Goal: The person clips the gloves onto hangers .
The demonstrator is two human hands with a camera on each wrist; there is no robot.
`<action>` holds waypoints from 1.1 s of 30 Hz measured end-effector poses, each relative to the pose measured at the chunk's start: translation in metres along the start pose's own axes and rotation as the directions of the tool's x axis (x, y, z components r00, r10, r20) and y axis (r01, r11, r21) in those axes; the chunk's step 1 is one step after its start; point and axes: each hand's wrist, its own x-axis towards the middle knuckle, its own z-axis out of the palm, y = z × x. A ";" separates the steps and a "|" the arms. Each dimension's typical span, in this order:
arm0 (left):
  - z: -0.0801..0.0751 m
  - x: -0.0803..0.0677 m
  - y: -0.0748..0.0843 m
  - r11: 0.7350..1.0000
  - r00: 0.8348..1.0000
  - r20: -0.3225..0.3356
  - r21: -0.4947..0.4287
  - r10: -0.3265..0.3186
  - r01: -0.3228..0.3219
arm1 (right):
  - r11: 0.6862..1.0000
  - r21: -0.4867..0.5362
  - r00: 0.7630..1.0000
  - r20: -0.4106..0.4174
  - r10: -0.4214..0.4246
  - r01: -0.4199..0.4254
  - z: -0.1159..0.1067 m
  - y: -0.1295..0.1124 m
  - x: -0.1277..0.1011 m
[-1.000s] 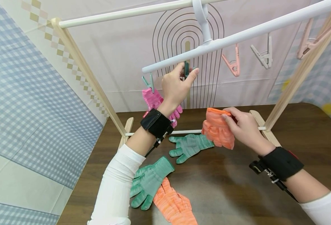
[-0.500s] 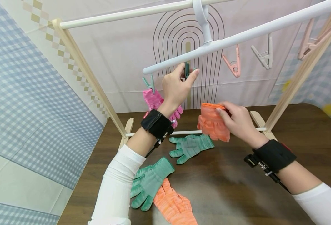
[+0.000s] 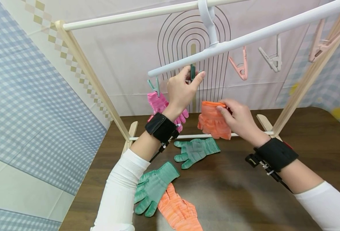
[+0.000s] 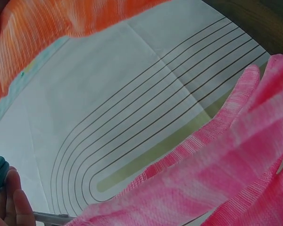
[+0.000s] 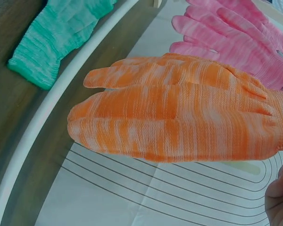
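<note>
My left hand pinches a dark green clothespin under the white hanger bar; part of that clip also shows in the left wrist view. Between the thumb and fingers of my right hand, an orange glove is held by its cuff, its fingers hanging down. The right wrist view shows this orange glove stretched across the middle. To the left, a light green clothespin holds a pink glove beneath the bar's end, partly behind my left wrist.
Pink and grey clothespins hang further right, with another pink clothespin near the wooden post. On the dark table lie a green glove, another green glove and an orange glove. A wooden rack post stands left.
My right hand has moved left and upward with the orange glove, closer to my left hand. The left hand stays at the dark green clothespin, almost unmoved.
</note>
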 end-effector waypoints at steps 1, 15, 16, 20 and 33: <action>0.000 0.000 0.000 1.000 1.000 0.000 -0.001 0.001 -0.001 | 1.000 0.002 1.000 0.003 0.000 0.000 0.000 0.000 0.001; 0.001 0.001 0.001 1.000 1.000 -0.002 -0.011 0.001 -0.001 | 0.996 0.077 0.996 0.075 0.044 -0.050 0.001 -0.002 0.017; 0.001 0.001 0.001 1.000 1.000 -0.001 -0.011 0.000 0.000 | 0.995 0.085 0.995 0.080 0.053 -0.060 0.002 -0.001 0.018; 0.001 0.002 0.001 1.000 1.000 0.011 -0.019 -0.004 0.004 | 0.990 0.105 0.992 0.093 0.084 -0.094 0.002 -0.001 0.024; -0.001 0.002 0.004 0.995 0.998 0.021 -0.087 -0.055 0.057 | 0.977 0.161 0.986 0.115 0.121 -0.138 0.006 -0.002 0.033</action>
